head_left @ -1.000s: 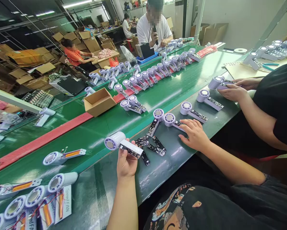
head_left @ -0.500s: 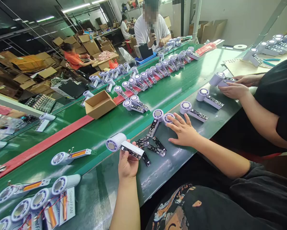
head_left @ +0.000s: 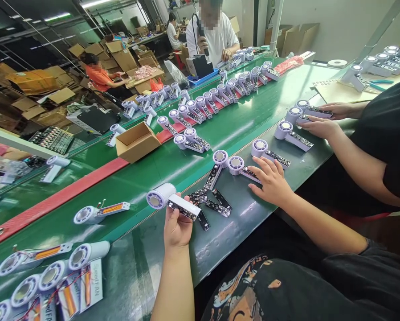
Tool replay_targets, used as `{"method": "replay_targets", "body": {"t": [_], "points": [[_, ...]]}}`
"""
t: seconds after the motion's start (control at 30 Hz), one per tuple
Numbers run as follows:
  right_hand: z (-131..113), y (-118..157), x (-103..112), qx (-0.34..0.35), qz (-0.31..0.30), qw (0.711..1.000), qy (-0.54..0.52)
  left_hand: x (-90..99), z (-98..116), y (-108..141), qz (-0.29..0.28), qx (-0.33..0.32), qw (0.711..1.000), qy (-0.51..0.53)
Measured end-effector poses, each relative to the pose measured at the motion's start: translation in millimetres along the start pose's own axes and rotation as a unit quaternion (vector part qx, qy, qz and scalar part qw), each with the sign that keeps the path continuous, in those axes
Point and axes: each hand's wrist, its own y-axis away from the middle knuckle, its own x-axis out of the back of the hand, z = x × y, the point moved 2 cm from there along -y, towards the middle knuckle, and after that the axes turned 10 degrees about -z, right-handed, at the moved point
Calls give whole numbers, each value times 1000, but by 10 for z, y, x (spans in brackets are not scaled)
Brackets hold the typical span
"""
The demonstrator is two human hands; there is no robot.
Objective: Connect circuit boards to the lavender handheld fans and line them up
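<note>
My left hand (head_left: 178,229) grips a lilac handheld fan (head_left: 161,195) by its handle; the round head points left and a black circuit board shows along the handle's side. With fingers spread, my right hand (head_left: 272,183) lies over the handle end of another fan (head_left: 236,165) on the grey tabletop. Its fingertips hide part of that handle, and I cannot tell how firmly they touch. Between my hands, several loose black circuit boards (head_left: 218,208) lie in a pile. A fan with its board exposed (head_left: 220,158) stands just above them.
A green conveyor belt (head_left: 126,196) runs alongside, carrying several fans, some with orange batteries (head_left: 115,208). An open cardboard box (head_left: 138,149) sits across the red strip (head_left: 69,198). At right, a co-worker's hands (head_left: 323,127) hold a fan. Another person sits across the belt.
My right hand has slid right, off the fan's head and towards its handle. My left hand holds the same fan almost still. Two fans now show at the co-worker's hands.
</note>
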Motion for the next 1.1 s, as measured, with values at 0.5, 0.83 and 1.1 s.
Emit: {"method": "replay_targets", "body": {"t": [0.5, 0.83, 1.1], "points": [[-263, -215, 27, 88, -67, 993, -30, -3, 16, 7, -6, 3, 1000, -17], [44, 41, 17, -20, 3, 999, -32, -49, 28, 19, -1, 2, 1000, -11], [101, 7, 46, -85, -41, 994, -51, -72, 38, 25, 6, 2, 1000, -17]]}}
